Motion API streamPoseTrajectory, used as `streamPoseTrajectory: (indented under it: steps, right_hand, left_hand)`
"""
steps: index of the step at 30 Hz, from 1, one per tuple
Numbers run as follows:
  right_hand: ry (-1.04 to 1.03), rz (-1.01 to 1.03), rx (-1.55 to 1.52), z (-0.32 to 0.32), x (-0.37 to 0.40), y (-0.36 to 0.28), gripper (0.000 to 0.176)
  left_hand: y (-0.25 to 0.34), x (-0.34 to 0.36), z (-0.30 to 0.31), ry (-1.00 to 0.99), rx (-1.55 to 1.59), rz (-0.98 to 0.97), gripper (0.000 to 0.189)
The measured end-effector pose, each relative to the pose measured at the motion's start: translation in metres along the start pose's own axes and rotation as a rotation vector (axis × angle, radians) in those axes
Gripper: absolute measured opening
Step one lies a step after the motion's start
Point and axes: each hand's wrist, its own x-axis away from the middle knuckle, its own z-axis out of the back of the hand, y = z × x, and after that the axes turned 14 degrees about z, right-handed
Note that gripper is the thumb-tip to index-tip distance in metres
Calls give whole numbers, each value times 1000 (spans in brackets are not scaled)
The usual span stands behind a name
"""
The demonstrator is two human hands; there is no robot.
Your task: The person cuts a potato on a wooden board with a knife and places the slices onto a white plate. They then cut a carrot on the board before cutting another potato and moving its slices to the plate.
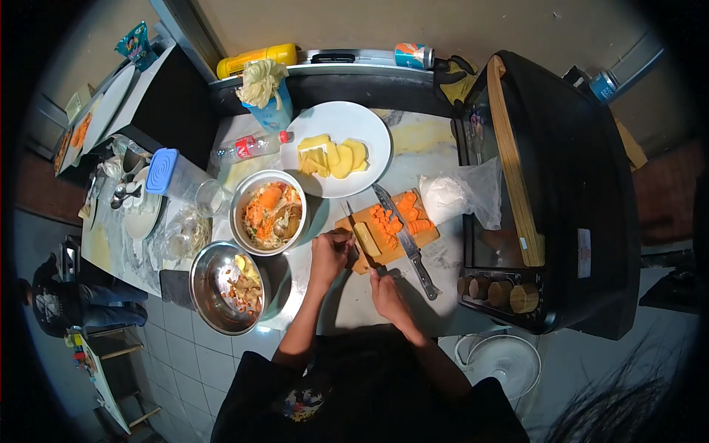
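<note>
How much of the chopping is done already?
Done, it seems: yellow slices lie on the white plate, and carrot chunks sit on the cutting board. In hand: the left hand seems to grip a small knife beside a pale yellow piece, with the right hand at the board's near edge. Left: that piece looks whole.

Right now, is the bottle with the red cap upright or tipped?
Tipped: the bottle lies on its side on the counter, red cap toward the white plate.
</note>
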Motion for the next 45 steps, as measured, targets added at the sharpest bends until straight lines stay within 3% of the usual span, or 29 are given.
streamPoseTrajectory:
  steps: [17,36,38,45]
  right_hand:
    - [-21,-6,38,12,33,4,68]
    - [-155,-12,-59,36,67,12,68]
    - [9,74,-52,31,61,8,68]
    - [-17,19,-109,19,26,3,66]
  left_hand:
    - [-7,0,-6,115,-13,-148,16]
    - [10,6,2,-18,-2,47,20]
    - [10,6,3,-20,3,45,19]
    - [4,6,1,-10,36,72,18]
